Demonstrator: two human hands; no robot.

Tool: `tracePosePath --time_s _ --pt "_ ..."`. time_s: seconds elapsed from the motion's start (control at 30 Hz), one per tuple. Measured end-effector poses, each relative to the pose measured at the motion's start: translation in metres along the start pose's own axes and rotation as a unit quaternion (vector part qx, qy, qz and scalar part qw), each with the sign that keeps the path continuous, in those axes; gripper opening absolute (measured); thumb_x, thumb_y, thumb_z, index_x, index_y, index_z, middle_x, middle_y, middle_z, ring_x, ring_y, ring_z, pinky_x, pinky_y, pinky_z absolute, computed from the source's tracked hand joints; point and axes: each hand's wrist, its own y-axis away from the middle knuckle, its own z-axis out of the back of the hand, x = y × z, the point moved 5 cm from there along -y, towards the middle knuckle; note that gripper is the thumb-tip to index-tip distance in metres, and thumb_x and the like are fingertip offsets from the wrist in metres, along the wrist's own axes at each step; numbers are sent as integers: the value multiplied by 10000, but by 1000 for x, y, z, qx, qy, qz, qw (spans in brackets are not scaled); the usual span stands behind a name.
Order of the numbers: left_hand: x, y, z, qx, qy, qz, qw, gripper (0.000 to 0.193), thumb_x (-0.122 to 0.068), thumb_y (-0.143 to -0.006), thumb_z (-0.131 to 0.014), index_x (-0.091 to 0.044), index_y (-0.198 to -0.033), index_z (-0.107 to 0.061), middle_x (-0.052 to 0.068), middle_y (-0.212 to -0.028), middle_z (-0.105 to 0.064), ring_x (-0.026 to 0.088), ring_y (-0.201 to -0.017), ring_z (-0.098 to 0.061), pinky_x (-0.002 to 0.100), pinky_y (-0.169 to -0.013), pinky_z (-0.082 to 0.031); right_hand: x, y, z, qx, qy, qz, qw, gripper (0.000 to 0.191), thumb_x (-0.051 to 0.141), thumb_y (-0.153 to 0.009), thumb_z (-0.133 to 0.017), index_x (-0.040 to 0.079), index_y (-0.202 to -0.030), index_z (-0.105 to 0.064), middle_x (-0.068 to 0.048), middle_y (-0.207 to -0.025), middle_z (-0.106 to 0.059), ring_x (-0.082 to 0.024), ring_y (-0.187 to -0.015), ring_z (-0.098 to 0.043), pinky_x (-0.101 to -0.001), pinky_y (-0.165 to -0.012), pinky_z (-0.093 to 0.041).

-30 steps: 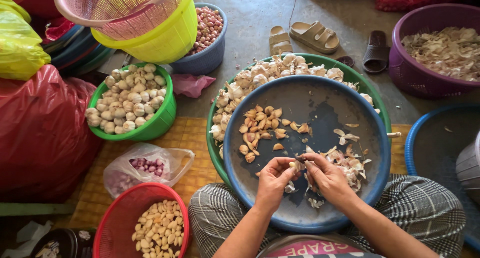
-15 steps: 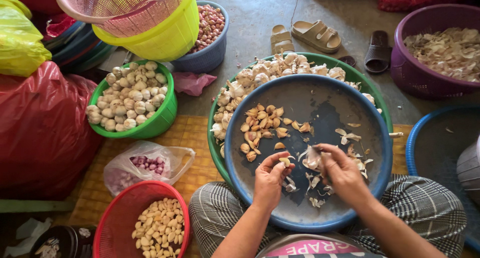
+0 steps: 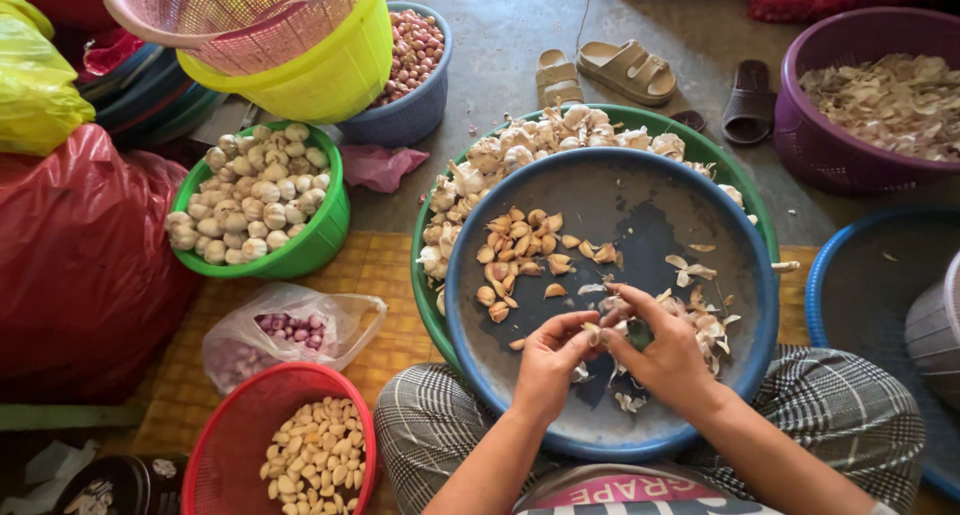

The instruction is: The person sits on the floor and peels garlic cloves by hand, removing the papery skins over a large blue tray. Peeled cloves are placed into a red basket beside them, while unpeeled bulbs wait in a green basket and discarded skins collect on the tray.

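Both hands, left hand (image 3: 548,360) and right hand (image 3: 668,350), pinch 1 garlic clove (image 3: 596,330) over the blue basin (image 3: 765,305), its axis unclear.

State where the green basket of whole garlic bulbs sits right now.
In the head view, the green basket sits upper left on the woven mat, below the yellow basket and left of the blue tray.

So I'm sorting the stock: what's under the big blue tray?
The blue tray sits on a green basin of garlic bulbs, which show only past its far and left rim. How many lie beneath it is hidden.
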Motion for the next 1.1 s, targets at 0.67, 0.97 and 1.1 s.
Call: tracePosePath --time_s 0.67,0.97,1.1 --pt "-69 -3 80 -148 -452 -136 869 157 -94 -830 -728 -86 -985 -703 42 -847 -635 210 -763 -599 354 -676 -513 -21 -11 40 -47 173 -53 982 400 237 -907 -738 117 -1265 -607 -155 -899 -730 -321 -808 -737 -428 -733 -573" --pt "-57 8 69 -73 -766 -182 612 132 -97 -794 -784 -86 -886 -690 100 -983 -659 322 -933 -638 448 -798 -545 -39 -10 18 46 177 -70 981 400 252 -852 -713 198 -1242 -640 -168 -948 -753 -353 -899 -740 -431 -778 -574" --pt "-50 3 78 -86 -551 -69 827 127 -137 -868 -752 -79 -967 -697 109 -889 -697 247 -818 -676 354 -738 -554 -35 -7 19 33 174 -58 983 415 240 -847 -748 201 -1249 -651 -155 -953 -753 -327 -889 -757 -399 -778 -579"
